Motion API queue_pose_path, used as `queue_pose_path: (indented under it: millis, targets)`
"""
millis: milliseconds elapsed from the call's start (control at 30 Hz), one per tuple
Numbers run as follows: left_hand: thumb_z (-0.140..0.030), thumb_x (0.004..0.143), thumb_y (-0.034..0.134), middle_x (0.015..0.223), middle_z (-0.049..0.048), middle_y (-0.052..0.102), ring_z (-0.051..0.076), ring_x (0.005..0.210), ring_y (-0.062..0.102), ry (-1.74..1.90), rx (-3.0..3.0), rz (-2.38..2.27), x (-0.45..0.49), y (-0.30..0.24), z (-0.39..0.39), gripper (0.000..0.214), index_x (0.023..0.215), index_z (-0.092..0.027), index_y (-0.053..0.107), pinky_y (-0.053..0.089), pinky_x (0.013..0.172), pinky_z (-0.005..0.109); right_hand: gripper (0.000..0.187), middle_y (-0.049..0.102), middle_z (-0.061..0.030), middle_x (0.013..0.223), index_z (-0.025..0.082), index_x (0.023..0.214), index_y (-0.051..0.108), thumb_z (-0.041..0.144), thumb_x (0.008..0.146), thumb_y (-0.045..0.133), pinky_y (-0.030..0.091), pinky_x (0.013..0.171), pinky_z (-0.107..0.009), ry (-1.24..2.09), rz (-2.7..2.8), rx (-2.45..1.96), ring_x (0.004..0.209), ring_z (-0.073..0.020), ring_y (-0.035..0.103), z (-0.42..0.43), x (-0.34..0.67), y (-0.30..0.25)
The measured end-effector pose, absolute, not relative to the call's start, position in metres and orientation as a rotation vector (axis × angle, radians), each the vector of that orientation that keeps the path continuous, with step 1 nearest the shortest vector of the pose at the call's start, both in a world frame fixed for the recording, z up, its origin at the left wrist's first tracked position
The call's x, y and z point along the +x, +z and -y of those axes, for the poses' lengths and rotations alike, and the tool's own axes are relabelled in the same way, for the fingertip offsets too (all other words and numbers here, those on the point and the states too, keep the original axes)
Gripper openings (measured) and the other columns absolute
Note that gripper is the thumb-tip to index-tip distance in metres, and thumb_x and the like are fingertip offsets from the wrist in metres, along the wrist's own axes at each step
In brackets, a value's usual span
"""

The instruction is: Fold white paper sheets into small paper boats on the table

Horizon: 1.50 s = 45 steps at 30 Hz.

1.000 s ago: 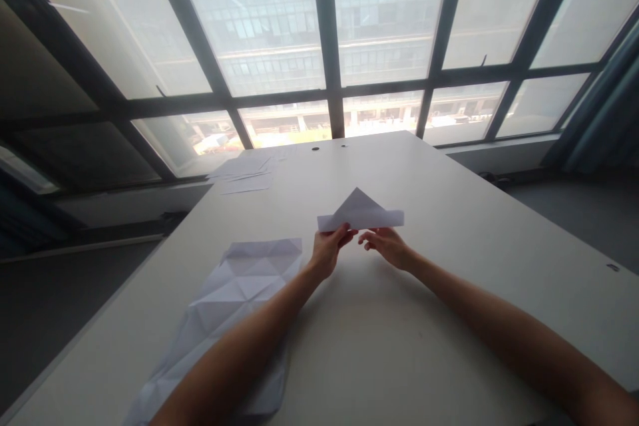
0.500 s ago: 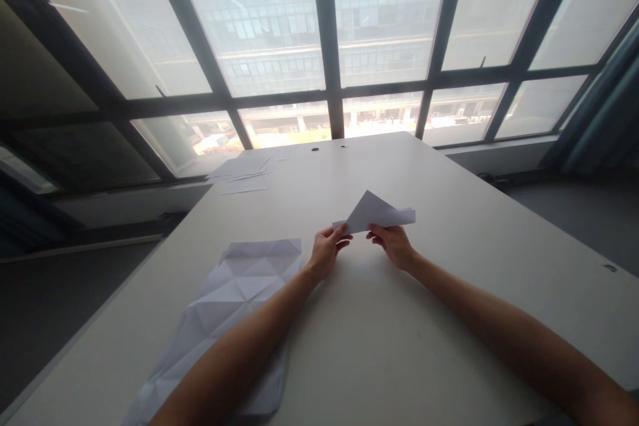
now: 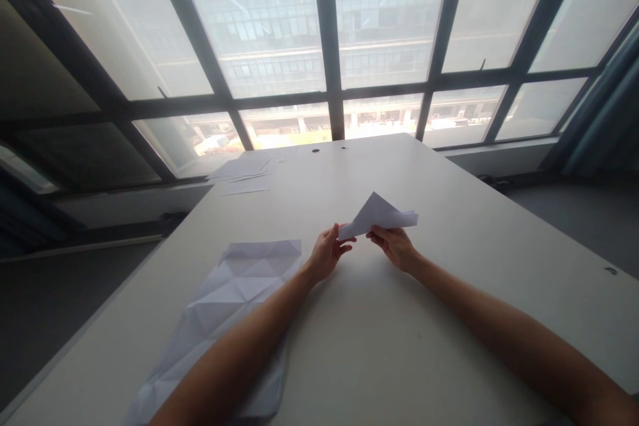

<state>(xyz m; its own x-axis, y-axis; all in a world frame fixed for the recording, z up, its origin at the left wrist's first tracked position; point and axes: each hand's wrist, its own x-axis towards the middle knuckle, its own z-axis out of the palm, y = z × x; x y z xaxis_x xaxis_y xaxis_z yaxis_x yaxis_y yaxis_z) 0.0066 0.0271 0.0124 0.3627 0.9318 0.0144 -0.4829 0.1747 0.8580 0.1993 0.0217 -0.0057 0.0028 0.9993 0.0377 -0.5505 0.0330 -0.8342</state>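
Observation:
A folded sheet of white paper (image 3: 377, 213), with a pointed peak on top and a narrow band along its lower edge, is held just above the table. My left hand (image 3: 328, 251) pinches its left end between thumb and fingers. Near the middle of the lower edge, my right hand (image 3: 392, 244) grips it with the thumb in front. The paper's right end sticks out past my right hand. Under my left forearm lies a creased white sheet (image 3: 234, 286) with a pattern of triangular folds.
Several flat paper sheets (image 3: 244, 173) lie at the far left corner of the white table (image 3: 349, 346). Two small dark holes show near its far edge. Beyond stand large windows with dark frames (image 3: 327, 33), and a blue curtain (image 3: 596, 106) hangs at right.
The paper's left end is more exposed, with my left thumb now at its tip. The folded paper has tilted slightly and its peak has shifted a little right.

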Motion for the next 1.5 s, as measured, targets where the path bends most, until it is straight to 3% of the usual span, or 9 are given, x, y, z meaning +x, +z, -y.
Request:
queue_pose_path:
  millis: [233, 467, 600, 700, 800, 933, 1033, 1267, 1500]
  targets:
    - [-0.041, 0.073, 0.080, 0.094, 0.0089, 0.068, 0.014, 0.080, 0.062, 1.066, 1.017, -0.654, 0.0031, 0.0145, -0.0253, 0.044, 0.107, -0.014, 0.072, 0.047, 0.066, 0.021, 0.026, 0.071, -0.0007, 0.084, 0.021, 0.082, 0.071, 0.028, 0.062, 0.087, 0.054, 0.083, -0.037, 1.437, 0.792, -0.688, 0.075, -0.0169, 0.064, -0.0203, 0.1998, -0.0049]
    - [-0.045, 0.076, 0.076, 0.095, 0.0093, 0.068, 0.015, 0.080, 0.063, 1.045, 1.018, -0.676, 0.0024, 0.0081, -0.0293, 0.041, 0.101, -0.014, 0.072, 0.047, 0.066, 0.022, 0.029, 0.071, -0.0006, 0.084, 0.021, 0.082, 0.072, 0.027, 0.059, 0.088, 0.055, 0.082, -0.036, 1.453, 0.765, -0.684, 0.075, -0.0163, 0.064, -0.0212, 0.1990, -0.0052]
    - [-0.062, 0.080, 0.063, 0.110, 0.0118, 0.067, 0.022, 0.094, 0.064, 1.087, 1.005, -0.598, 0.0027, 0.0092, -0.0294, 0.057, 0.117, -0.018, 0.066, 0.050, 0.075, 0.029, 0.028, 0.071, -0.0014, 0.081, 0.018, 0.079, 0.073, 0.028, 0.058, 0.089, 0.055, 0.081, -0.037, 1.432, 0.747, -0.698, 0.071, -0.0158, 0.063, -0.0234, 0.1986, -0.0076]
    - [-0.055, 0.078, 0.070, 0.119, 0.0113, 0.064, 0.024, 0.106, 0.060, 1.151, 1.055, -0.575, 0.0029, 0.0103, -0.0296, 0.061, 0.127, -0.022, 0.059, 0.049, 0.084, 0.033, 0.028, 0.071, -0.0018, 0.080, 0.018, 0.078, 0.073, 0.028, 0.057, 0.089, 0.056, 0.081, -0.037, 1.407, 0.722, -0.723, 0.071, -0.0159, 0.062, -0.0241, 0.1986, -0.0079]
    - [-0.041, 0.077, 0.075, 0.107, 0.0091, 0.067, 0.019, 0.091, 0.064, 1.167, 1.091, -0.674, 0.0031, 0.0090, -0.0306, 0.049, 0.119, -0.019, 0.061, 0.050, 0.078, 0.029, 0.029, 0.071, -0.0018, 0.080, 0.018, 0.079, 0.074, 0.027, 0.057, 0.089, 0.056, 0.080, -0.036, 1.414, 0.717, -0.730, 0.070, -0.0158, 0.062, -0.0237, 0.1985, -0.0068]
    - [-0.039, 0.080, 0.072, 0.099, 0.0051, 0.067, 0.017, 0.080, 0.067, 1.221, 1.061, -0.700, 0.0041, 0.0077, -0.0310, 0.053, 0.127, -0.025, 0.051, 0.051, 0.072, 0.029, 0.028, 0.071, -0.0023, 0.080, 0.017, 0.079, 0.074, 0.027, 0.057, 0.089, 0.055, 0.079, -0.035, 1.422, 0.719, -0.732, 0.070, -0.0151, 0.062, -0.0234, 0.1981, -0.0064]
    - [-0.043, 0.080, 0.070, 0.095, 0.0037, 0.067, 0.017, 0.078, 0.067, 1.253, 1.057, -0.710, 0.0050, 0.0084, -0.0307, 0.052, 0.125, -0.027, 0.050, 0.052, 0.067, 0.028, 0.028, 0.071, -0.0022, 0.081, 0.017, 0.079, 0.074, 0.027, 0.058, 0.089, 0.055, 0.080, -0.034, 1.421, 0.716, -0.727, 0.071, -0.0151, 0.062, -0.0242, 0.1984, -0.0075]
    - [-0.048, 0.079, 0.070, 0.089, 0.0024, 0.063, 0.013, 0.075, 0.062, 1.274, 1.017, -0.765, 0.0043, 0.0089, -0.0323, 0.037, 0.102, -0.021, 0.063, 0.051, 0.061, 0.022, 0.031, 0.071, -0.0028, 0.085, 0.017, 0.081, 0.074, 0.027, 0.056, 0.089, 0.055, 0.079, -0.034, 1.420, 0.701, -0.736, 0.074, -0.0161, 0.063, -0.0238, 0.1987, -0.0059]
    - [-0.040, 0.072, 0.079, 0.099, 0.0055, 0.068, 0.017, 0.083, 0.064, 1.285, 1.176, -0.777, 0.0048, 0.0078, -0.0301, 0.042, 0.106, -0.020, 0.063, 0.053, 0.065, 0.025, 0.028, 0.070, -0.0023, 0.076, 0.016, 0.072, 0.073, 0.028, 0.054, 0.090, 0.055, 0.081, -0.037, 1.406, 0.692, -0.749, 0.069, -0.0155, 0.062, -0.0235, 0.1982, -0.0033]
